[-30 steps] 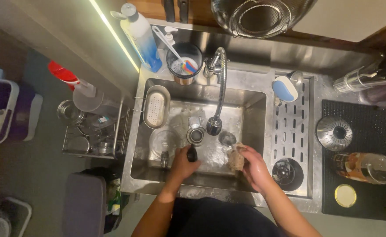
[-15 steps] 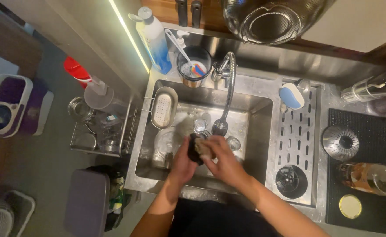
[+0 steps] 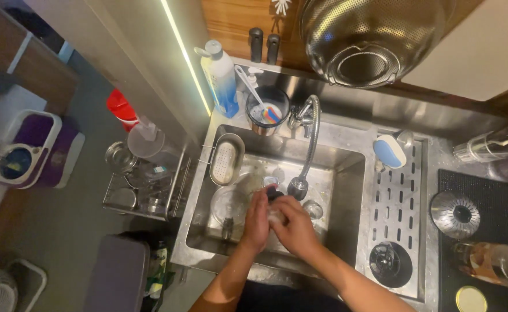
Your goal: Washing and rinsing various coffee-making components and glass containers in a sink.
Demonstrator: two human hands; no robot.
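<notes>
Looking straight down into a stainless steel sink (image 3: 346, 173), sunk in a steel counter against a wood-panelled wall, grey floor off to the left. Left hand (image 3: 258, 222) and right hand (image 3: 294, 226) pressed together over the middle of the basin, just below the spout of the gooseneck faucet (image 3: 310, 138), fingers curled and clamped on a small dark-topped object (image 3: 273, 197); mostly buried between the palms, so impossible to say what kind of thing. Lying in the basin to the left, a clear glass lid (image 3: 228, 205), hard to read against the wet steel; hooked at the left wall, an oval strainer basket (image 3: 226, 162). Behind the basin, a blue-and-white spray bottle (image 3: 220, 76) and a dark cup of brushes (image 3: 267, 110). Up top, a big metal colander (image 3: 375, 37), cut off by the frame edge. On the slotted drainboard (image 3: 401, 196) to the right, a blue-and-white sponge (image 3: 389, 151) and a round black lid (image 3: 390, 264). Further right, a black mat (image 3: 497, 202) with a bottle (image 3: 494, 263) running out of frame. Left of the sink, a wire rack (image 3: 144, 188) crowding the edge; open basin only toward the right wall.
</notes>
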